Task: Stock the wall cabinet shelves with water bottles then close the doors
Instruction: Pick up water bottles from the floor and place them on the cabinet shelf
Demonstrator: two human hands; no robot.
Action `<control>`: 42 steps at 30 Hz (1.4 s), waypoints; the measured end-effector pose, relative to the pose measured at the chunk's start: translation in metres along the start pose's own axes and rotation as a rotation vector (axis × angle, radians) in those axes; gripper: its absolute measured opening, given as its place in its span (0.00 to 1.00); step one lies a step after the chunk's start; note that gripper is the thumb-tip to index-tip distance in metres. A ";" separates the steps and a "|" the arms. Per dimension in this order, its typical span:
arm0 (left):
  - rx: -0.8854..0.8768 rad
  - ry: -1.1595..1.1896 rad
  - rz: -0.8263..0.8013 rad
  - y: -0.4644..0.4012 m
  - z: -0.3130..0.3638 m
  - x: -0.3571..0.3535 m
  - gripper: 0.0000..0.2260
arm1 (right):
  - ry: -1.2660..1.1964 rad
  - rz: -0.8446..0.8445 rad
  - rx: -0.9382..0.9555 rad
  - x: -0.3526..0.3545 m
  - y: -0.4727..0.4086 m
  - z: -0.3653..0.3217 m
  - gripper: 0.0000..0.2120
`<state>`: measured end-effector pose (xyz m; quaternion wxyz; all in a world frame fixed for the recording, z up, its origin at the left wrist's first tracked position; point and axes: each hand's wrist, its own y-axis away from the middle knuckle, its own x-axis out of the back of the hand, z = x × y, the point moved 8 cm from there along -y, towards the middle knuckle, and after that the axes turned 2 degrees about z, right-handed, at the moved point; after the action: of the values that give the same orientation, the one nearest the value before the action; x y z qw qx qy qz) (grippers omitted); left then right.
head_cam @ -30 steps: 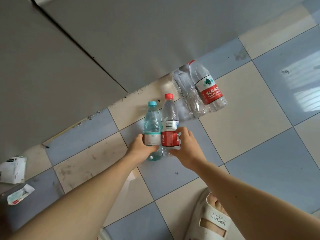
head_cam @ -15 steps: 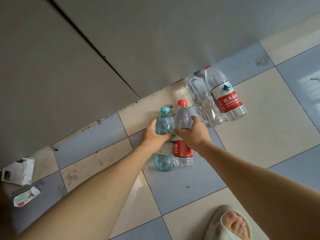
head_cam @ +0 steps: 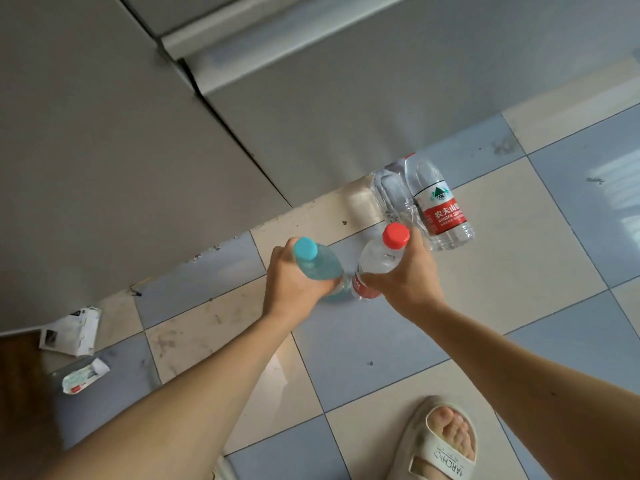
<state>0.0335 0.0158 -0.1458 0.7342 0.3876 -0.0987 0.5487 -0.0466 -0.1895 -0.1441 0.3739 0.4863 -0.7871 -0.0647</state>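
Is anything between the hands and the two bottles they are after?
No. The left hand already grips the blue-capped bottle and the right hand grips the red-capped bottle. The cabinet shelves are not in view.

Both held bottles are clear glossy plastic, the blue-capped bottle (head_cam: 317, 263) tinted teal, the red-capped bottle (head_cam: 379, 259) colourless with a shiny red label. Same crinkly clear plastic on the two bottles (head_cam: 420, 202) by the cabinet. Floor tiles (head_cam: 571, 209) are glazed, reflective, a bit scuffed. Cabinet doors (head_cam: 114, 140) look matt, smooth grey. Crumpled paper scraps (head_cam: 71, 330) sit near the floor's left edge. The slipper (head_cam: 438, 455) looks like soft matt rubber.
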 end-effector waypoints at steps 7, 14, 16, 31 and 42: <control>-0.199 -0.083 0.142 0.008 0.014 0.013 0.25 | 0.122 0.023 0.228 0.000 -0.004 -0.021 0.32; -0.277 -0.094 0.213 0.031 -0.010 0.006 0.31 | 0.056 0.080 0.221 -0.009 0.007 0.008 0.34; -0.278 -0.080 0.238 0.031 -0.011 0.003 0.31 | 0.022 0.060 0.189 -0.010 0.006 0.014 0.36; -0.228 -0.155 0.243 0.040 0.005 0.015 0.25 | 0.010 -0.098 0.073 -0.004 0.006 0.024 0.34; -0.208 -0.046 0.252 0.138 0.128 0.107 0.25 | -0.052 -0.159 0.236 0.106 0.090 -0.114 0.35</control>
<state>-0.0117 0.0205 0.0658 0.6933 0.3064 -0.2195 0.6143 -0.0634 -0.1993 0.0350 0.2874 0.5860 -0.7575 -0.0137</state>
